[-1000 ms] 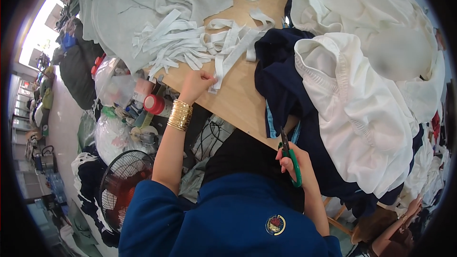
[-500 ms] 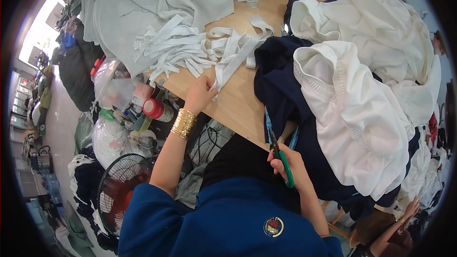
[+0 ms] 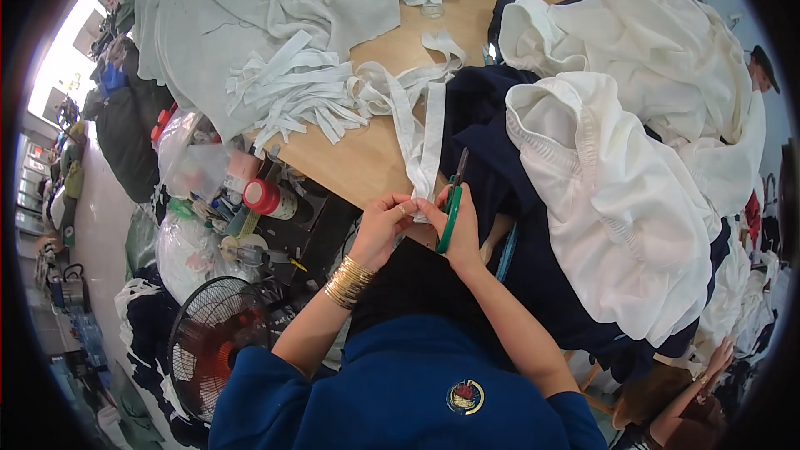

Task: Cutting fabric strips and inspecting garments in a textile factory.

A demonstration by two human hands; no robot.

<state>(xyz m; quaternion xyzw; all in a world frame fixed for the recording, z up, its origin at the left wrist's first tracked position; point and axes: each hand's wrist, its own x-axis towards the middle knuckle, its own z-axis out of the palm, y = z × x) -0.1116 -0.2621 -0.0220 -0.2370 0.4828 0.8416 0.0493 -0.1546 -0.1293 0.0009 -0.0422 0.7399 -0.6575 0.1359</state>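
The left hand [image 3: 387, 229] pinches the end of a white strip [image 3: 407, 129] between thumb and fingertips, at the table's [image 3: 321, 157] near edge. The right hand [image 3: 458, 229] grips green-handled scissors [image 3: 452, 217], blades pointing away over the table, while its thumb meets the left fingertips at that strip end. The strip loops back across the table. On the table's left lie short strips [image 3: 287, 87] and a grey cloth [image 3: 275, 4]; on its right, a white garment [image 3: 621, 208] covers navy cloth [image 3: 479, 133]. Below the table's left edge stands a fan [image 3: 217, 337].
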